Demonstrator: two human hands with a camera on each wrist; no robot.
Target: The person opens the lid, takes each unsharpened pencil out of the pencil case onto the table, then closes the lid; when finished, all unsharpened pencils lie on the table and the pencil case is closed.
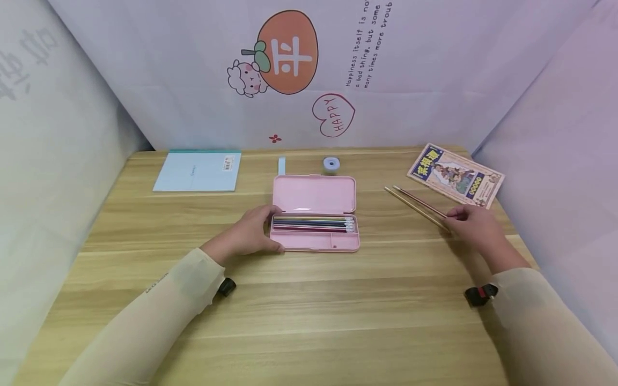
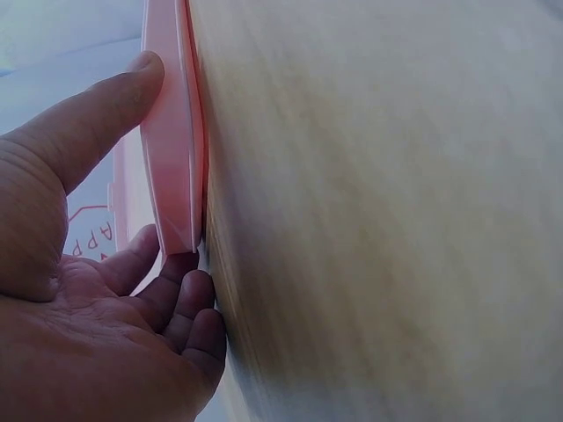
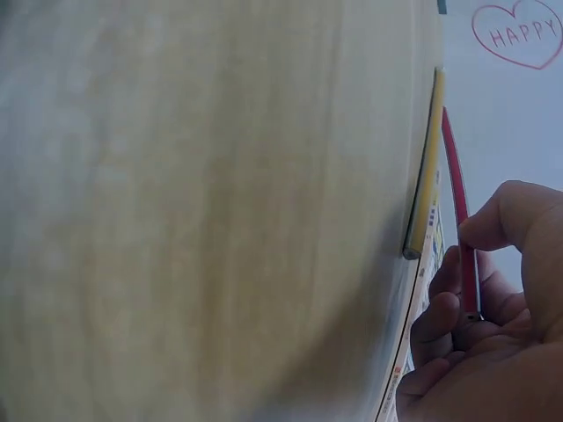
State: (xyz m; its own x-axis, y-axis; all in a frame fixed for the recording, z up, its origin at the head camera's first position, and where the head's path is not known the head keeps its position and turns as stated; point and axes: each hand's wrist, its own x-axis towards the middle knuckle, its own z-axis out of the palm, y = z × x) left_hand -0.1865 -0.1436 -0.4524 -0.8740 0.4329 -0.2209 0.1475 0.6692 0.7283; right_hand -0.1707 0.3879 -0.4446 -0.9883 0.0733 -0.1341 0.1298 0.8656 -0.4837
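A pink pencil case lies with its lid raised at the middle of the table, several pencils in its long compartment. My left hand holds its left end, the thumb along the front wall and the fingers curled around the end. At the right, my right hand pinches a dark red pencil near one end between thumb and fingers. A yellow pencil lies on the table beside it, close under the red one.
Behind the right hand lies a booklet with a printed cover. A light blue notebook is at the back left. Behind the case sit a small blue strip and a round lilac roll. White cloth walls enclose the wooden table.
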